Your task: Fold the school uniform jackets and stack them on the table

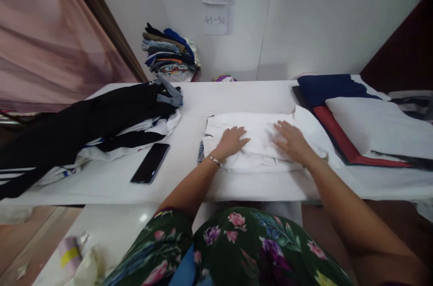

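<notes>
A white garment lies folded lengthwise on the white table, its gathered edge to the left and a loose part spread to the right. My left hand rests on its left part, fingers stretched out, a bracelet on the wrist. Over the right part my right hand is spread, its fingers a little blurred; whether it presses on the cloth I cannot tell. Neither hand grips anything. A bit of patterned grey cloth shows at the garment's left end.
A phone lies left of the garment, by a heap of black and white clothes. Folded navy, red and white clothes are stacked at the right. Behind the table's far edge stands a clothes pile; paper signs hang above.
</notes>
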`<state>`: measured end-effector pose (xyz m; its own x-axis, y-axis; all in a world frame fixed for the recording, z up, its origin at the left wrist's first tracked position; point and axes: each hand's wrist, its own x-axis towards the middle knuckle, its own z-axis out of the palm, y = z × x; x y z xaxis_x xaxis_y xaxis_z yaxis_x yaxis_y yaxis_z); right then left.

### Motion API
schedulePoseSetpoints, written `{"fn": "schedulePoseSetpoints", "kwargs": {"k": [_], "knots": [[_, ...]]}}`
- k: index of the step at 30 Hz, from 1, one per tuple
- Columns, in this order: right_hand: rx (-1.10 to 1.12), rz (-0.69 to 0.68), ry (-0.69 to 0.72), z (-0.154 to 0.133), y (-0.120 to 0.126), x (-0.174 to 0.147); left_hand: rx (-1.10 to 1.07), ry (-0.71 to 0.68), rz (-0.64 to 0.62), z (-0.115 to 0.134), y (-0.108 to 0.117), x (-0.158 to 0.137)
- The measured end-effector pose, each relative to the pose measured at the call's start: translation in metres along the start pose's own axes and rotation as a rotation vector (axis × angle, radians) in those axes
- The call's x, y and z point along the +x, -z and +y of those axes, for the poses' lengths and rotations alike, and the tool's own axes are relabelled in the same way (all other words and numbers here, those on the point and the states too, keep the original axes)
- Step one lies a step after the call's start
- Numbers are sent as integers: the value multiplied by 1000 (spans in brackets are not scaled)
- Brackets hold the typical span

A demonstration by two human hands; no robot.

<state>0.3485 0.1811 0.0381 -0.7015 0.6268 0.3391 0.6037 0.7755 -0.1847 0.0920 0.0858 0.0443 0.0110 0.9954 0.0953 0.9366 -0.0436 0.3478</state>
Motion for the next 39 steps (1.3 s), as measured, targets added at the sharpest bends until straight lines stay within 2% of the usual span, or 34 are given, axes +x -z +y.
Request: {"fn": "schedulePoseSetpoints", "kwargs": {"k": [3,4,6,9,11,16,20,23,28,32,35,39], "knots": [[-146,-88,61,-19,-38,-5,35,12,176,-15,18,-17],[-179,-83,74,-20,-47,-8,57,74,239,-25,24,-24],[-217,-56,96,-17,-58,-13,89,300,316,-46,34,-38],[-233,-26,116,-10,-61,-16,-18,632,242,-74,39,-56],[-234,-7,122,-8,-61,-17,-163,711,169,-84,37,-60],[-236,10,129,-6,-64,-17,-467,756,96,-93,35,-51],[-247,4,132,-5,-65,-18,-646,674,-9,-98,38,-39],[-250,6,141,-5,-65,-19,-663,626,-15,-102,36,-36],[-253,-2,158,-10,-65,-20,-493,630,42,-113,32,-39],[-250,-10,156,-12,-64,-20,-411,616,0,-119,37,-43],[-242,-15,153,-12,-64,-20,-519,612,-5,-123,44,-39],[-219,-22,141,-13,-63,-19,-740,703,100,-126,51,-15]]}}
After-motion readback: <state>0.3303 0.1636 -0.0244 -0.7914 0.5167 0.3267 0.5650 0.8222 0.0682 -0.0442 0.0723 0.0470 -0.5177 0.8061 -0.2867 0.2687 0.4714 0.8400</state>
